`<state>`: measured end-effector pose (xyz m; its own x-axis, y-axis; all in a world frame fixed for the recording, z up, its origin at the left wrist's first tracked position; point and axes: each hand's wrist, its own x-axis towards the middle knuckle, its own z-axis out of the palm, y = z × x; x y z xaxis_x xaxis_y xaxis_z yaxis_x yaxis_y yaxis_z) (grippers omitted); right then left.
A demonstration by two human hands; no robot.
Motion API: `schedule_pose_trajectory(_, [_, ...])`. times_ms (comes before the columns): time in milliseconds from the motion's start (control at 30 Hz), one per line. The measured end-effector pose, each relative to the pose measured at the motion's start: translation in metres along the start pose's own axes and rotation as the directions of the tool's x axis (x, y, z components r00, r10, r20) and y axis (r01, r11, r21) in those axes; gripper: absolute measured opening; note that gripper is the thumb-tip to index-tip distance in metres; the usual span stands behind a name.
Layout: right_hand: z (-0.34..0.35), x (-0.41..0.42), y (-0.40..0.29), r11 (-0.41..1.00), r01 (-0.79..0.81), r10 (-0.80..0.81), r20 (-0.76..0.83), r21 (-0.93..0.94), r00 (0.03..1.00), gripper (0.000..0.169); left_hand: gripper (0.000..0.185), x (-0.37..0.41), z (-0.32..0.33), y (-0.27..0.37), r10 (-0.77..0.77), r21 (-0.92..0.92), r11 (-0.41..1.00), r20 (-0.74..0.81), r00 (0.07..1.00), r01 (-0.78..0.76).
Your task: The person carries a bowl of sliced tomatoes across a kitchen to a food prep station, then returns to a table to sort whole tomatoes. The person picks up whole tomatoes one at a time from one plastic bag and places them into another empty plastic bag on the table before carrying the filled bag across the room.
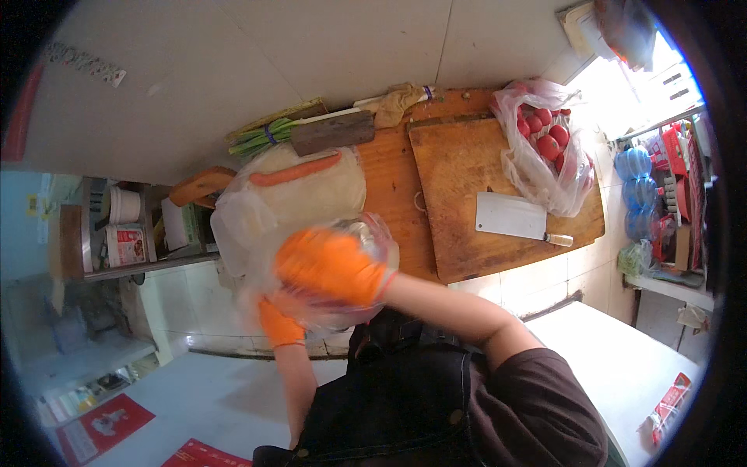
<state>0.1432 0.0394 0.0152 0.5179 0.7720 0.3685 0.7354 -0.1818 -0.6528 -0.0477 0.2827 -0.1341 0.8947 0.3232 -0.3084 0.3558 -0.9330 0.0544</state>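
My right hand (330,268), in an orange glove and blurred, lies over a clear plastic bag (382,230) close to my body. The bag bulges around contents that I cannot make out, with some reddish colour showing. From below and to the left, my left hand (282,324), also gloved in orange, holds the bag's near side; its fingers are partly hidden by the plastic. Just beyond, a long orange carrot-like item (296,170) rests on a pale, plastic-covered surface (332,192).
On a thick wooden chopping board (455,175) lie a cleaver (510,215) and an open plastic bag (513,163) of tomatoes (548,147). Green onions (274,133) and a dark wooden block (332,133) line the wall. Shelves with tubs (125,245) stand left; blue bottles (639,192) are right.
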Motion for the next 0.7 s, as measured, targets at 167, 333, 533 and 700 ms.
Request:
schedule_pose_trajectory(167, [0.014, -0.102, 0.122, 0.411, -0.911, 0.911, 0.02, 0.048, 0.412, 0.038, 0.044, -0.005, 0.014, -0.058, -0.02, 0.221, 0.974, 0.281, 0.96, -0.044])
schedule_pose_trajectory(333, [0.07, -0.096, 0.133, 0.395, -0.9, 0.892, 0.157, 0.185, 0.424, 0.044, 0.044, 0.005, 0.018, -0.08, -0.027, 0.348, 0.93, 0.392, 0.919, -0.121])
schedule_pose_trajectory(533, [0.08, -0.065, 0.134, 0.343, -0.924, 0.871, 0.311, 0.169, 0.38, 0.05, 0.043, 0.007, 0.032, -0.085, -0.032, 0.41, 0.901, 0.383, 0.923, -0.14])
schedule_pose_trajectory(700, [0.096, -0.107, 0.125, -0.164, -0.447, 0.909, 0.31, 0.879, 0.278, 0.035, 0.043, 0.004, 0.028, -0.08, 0.049, 0.384, 0.906, 0.322, 0.946, -0.177])
